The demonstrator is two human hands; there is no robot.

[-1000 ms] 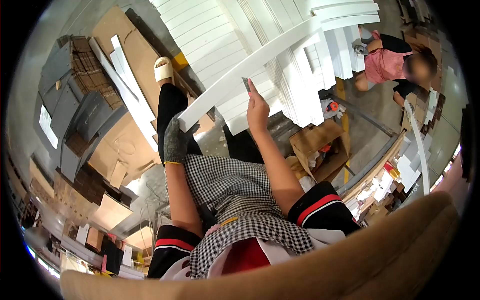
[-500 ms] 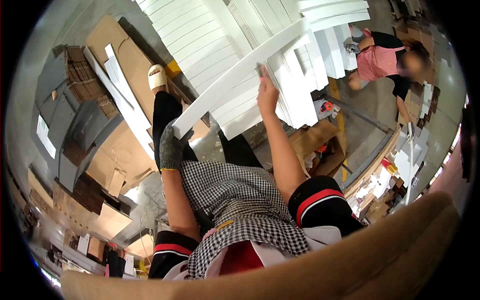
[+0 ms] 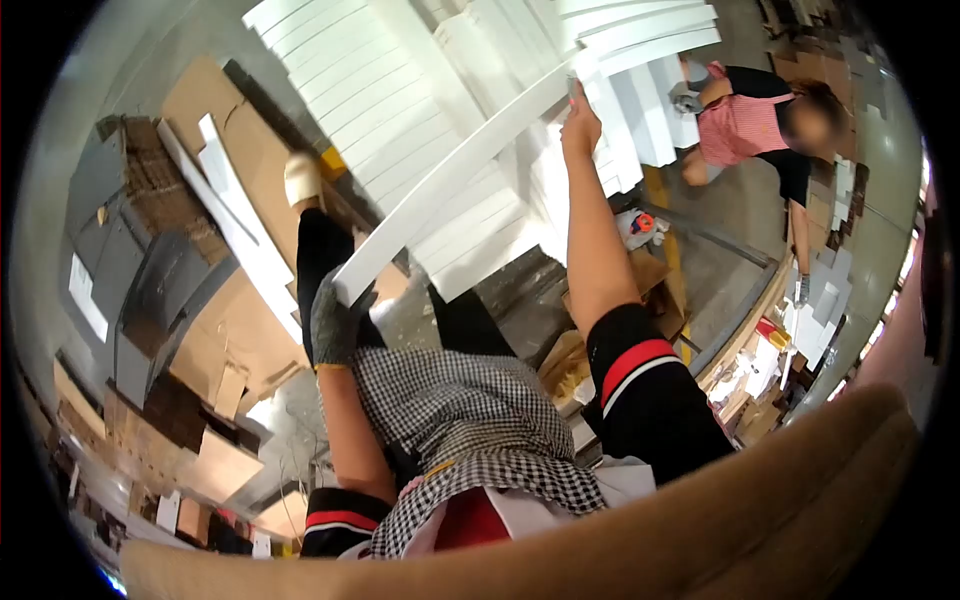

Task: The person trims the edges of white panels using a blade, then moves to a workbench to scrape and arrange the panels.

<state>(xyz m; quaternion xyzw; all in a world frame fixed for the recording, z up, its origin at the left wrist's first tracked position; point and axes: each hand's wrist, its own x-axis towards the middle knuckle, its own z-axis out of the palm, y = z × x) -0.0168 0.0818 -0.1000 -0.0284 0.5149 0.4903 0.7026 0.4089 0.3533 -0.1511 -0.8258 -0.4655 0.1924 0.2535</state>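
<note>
My left hand (image 3: 336, 322), in a grey glove, grips the lower end of a long white board (image 3: 450, 175). The board slants up to the right over rows of white strips (image 3: 360, 90). My bare right hand (image 3: 580, 130) is closed round a small dark, flat piece (image 3: 573, 88) near the board's far end. What that piece is, I cannot make out.
At the right a co-worker in a red checked apron (image 3: 740, 128) crouches beside the white strips. An open cardboard box (image 3: 655, 290) and a metal frame (image 3: 720, 245) are nearer. Long white pieces (image 3: 230, 205) lie on cardboard at the left.
My right hand has moved up and right along the board with the small piece. My left hand keeps its hold on the board's near end. The co-worker's lower arm has moved down.
</note>
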